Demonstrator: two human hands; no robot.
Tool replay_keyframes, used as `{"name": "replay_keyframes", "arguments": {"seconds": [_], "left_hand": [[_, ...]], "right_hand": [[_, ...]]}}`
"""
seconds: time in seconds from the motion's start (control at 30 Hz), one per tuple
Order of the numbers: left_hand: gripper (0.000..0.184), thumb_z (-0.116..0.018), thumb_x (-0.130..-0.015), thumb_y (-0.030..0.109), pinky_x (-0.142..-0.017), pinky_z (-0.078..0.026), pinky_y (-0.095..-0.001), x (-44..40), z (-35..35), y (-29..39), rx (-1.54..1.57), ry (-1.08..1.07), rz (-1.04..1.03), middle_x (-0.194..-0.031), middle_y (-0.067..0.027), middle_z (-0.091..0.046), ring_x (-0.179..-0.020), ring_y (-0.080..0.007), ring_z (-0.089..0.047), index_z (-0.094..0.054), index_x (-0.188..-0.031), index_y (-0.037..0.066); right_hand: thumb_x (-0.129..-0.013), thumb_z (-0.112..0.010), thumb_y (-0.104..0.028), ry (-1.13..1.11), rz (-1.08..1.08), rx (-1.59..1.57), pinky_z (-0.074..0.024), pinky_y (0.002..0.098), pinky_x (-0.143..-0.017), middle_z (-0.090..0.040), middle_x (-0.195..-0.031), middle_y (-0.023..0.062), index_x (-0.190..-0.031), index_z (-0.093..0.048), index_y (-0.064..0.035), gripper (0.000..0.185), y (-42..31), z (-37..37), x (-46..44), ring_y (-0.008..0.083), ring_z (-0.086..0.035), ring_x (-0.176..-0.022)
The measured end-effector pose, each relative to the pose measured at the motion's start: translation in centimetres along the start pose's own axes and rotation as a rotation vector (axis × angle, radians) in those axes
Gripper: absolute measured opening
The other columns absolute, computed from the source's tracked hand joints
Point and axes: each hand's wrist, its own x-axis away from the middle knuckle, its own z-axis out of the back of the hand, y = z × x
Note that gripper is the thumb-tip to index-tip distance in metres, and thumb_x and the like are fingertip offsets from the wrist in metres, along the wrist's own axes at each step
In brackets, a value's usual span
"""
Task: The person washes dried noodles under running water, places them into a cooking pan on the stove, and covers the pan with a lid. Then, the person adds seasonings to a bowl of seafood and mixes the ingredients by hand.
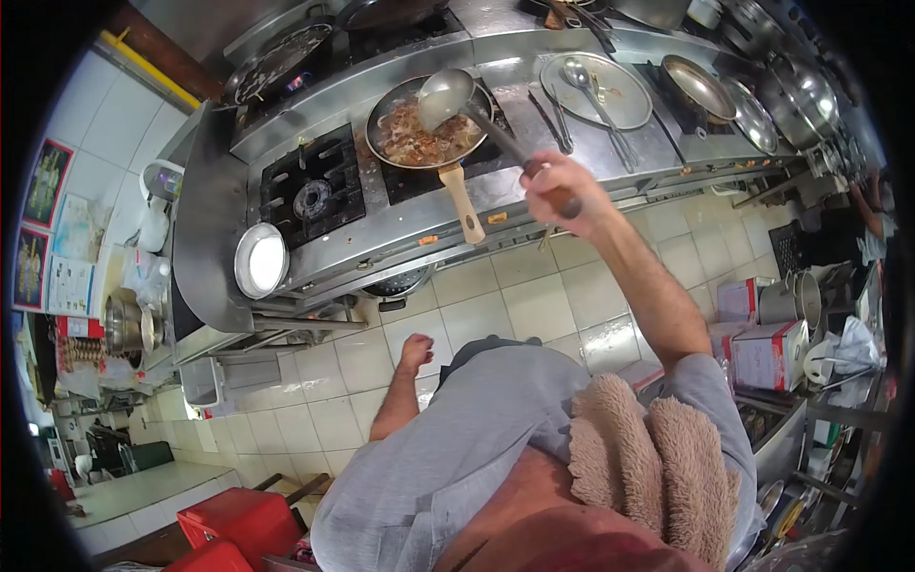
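The shirt (477,410) I saw was plain grey, the towel (610,439) beige-brown. The pan handle (460,202) was pale tan, and the food (410,138) showed reddish brown mottled with cream. Floor tiles (534,305) made a cream grid with darker lines. 2 posters (50,181) had red borders round dark middles (loud against white wall tiles (81,105)), 1 pipe (150,69) was bright yellow, 1 bin (238,524) vivid red.

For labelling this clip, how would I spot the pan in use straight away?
Find the steel stove across the upper view. On its front row, right of the bare burner, sits a round frying pan of browned food with a ladle over it. Its pale wooden handle, sticking out past the stove's front edge, sets it apart.
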Motion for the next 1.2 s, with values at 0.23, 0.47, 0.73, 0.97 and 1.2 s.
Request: {"name": "replay_keyframes", "arguments": {"seconds": [0.23, 0.47, 0.73, 0.97, 1.2], "left_hand": [[0.027, -0.061, -0.076, 0.016, -0.05, -0.048, -0.0278, -0.3, -4.3, 5.1, -0.169, -0.116, -0.096, -0.081, -0.0063, -0.058, -0.059, -0.0152, -0.056, -0.053, -0.099, 0.004], [0.024, -0.061, -0.078, 0.014, -0.048, -0.046, -0.0237, -1.1, -5.2, 5.3, -0.519, -0.475, -0.198, -0.073, -0.0054, -0.057, -0.055, -0.0114, -0.054, -0.053, -0.097, 0.002], [0.024, -0.061, -0.08, 0.016, -0.047, -0.043, -0.0222, -4.5, -9.6, 7.1, -1.021, -0.833, -0.142, -0.07, -0.0027, -0.053, -0.054, -0.0098, -0.051, -0.052, -0.098, 0.002], [0.031, -0.062, -0.076, 0.015, -0.063, -0.047, -0.0315, -5.6, -24.4, 3.4, -1.513, -1.198, -0.783, -0.082, -0.0087, -0.057, -0.071, -0.0203, -0.057, -0.053, -0.104, 0.003], [0.041, -0.063, -0.074, 0.02, -0.093, -0.035, -0.0409, 4.6, -49.7, -10.3, -1.538, -1.575, -1.438, -0.113, -0.012, -0.053, -0.106, -0.0323, -0.046, -0.054, -0.112, 0.009]], "right_hand": [[-0.065, -0.059, -0.002, 0.229, 0.131, 1.16, -0.0453, 0.0376, -0.065, -0.055, -0.084, 0.0157, -0.123, -0.033, 0.0036, 0.064, 4.4, 2.8, -0.1, 0.0291, -0.057, -0.075], [-0.072, -0.057, -0.011, 0.537, 0.158, 1.485, -0.046, 0.0428, -0.084, -0.051, -0.117, 0.0155, -0.127, -0.038, -0.0082, 0.058, 10.2, 11.2, -5.9, 0.0321, -0.053, -0.105], [-0.077, -0.06, -0.033, 1.076, 0.451, 1.22, -0.038, 0.0473, -0.08, -0.05, -0.102, 0.0157, -0.111, -0.056, -0.0114, 0.041, 15.3, 13.7, 0.2, 0.032, -0.047, -0.101], [-0.075, -0.065, -0.02, 1.963, -0.102, 0.482, -0.0434, 0.0405, -0.086, -0.057, -0.105, 0.0208, -0.108, -0.056, 0.0015, 0.041, 41.7, 21.1, 26.5, 0.0333, -0.054, -0.099], [-0.076, -0.062, -0.03, 2.106, -0.71, 0.156, -0.0409, 0.044, -0.09, -0.051, -0.116, 0.0135, -0.115, -0.055, -0.0107, 0.044, 56.1, 24.1, 46.6, 0.0311, -0.049, -0.108]]}}
